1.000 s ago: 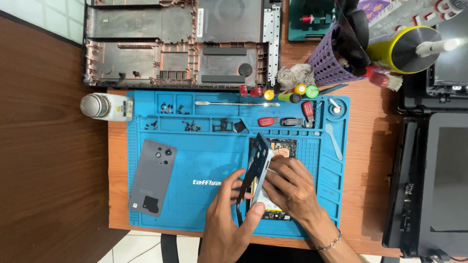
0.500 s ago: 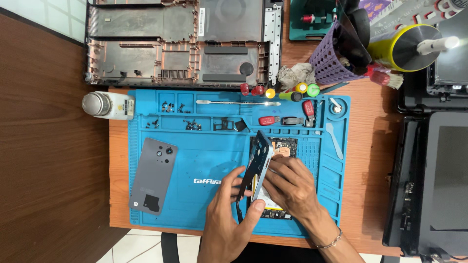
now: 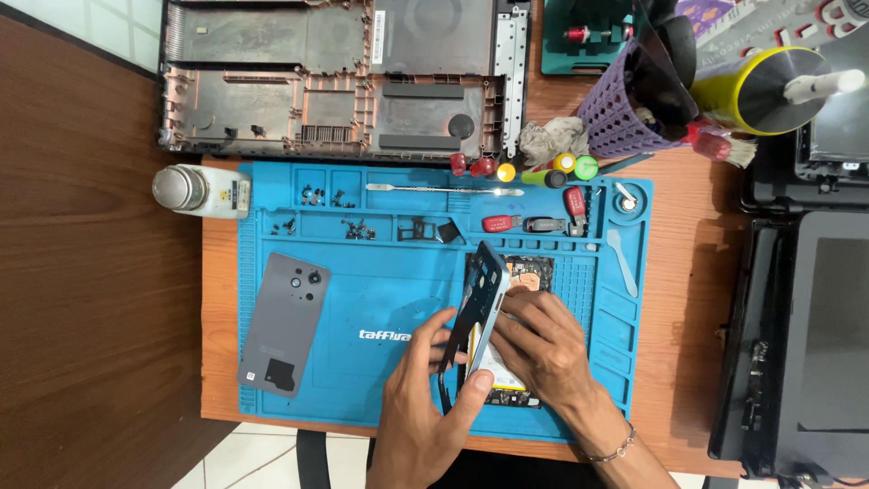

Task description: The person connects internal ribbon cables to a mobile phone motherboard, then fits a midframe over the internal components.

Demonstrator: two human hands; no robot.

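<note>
A black phone frame (image 3: 481,294) stands tilted up on its edge above the opened phone body (image 3: 523,276) on the blue repair mat (image 3: 380,299). My left hand (image 3: 425,398) grips the frame's lower end, thumb and fingers around it. My right hand (image 3: 543,349) lies flat on the phone body beside the frame, pressing it onto the mat. The phone's grey back cover (image 3: 285,321) lies face down on the mat's left side, apart from both hands.
Small screws (image 3: 358,228), a metal spudger (image 3: 444,189) and red tools (image 3: 501,222) sit in the mat's top trays. A laptop base (image 3: 344,81) lies behind the mat, a white bottle (image 3: 199,190) at its left, a purple tool basket (image 3: 629,100) and black laptops (image 3: 806,335) right.
The frame's top has tipped slightly further left, away from the phone body. Both hands hold nearly the same places.
</note>
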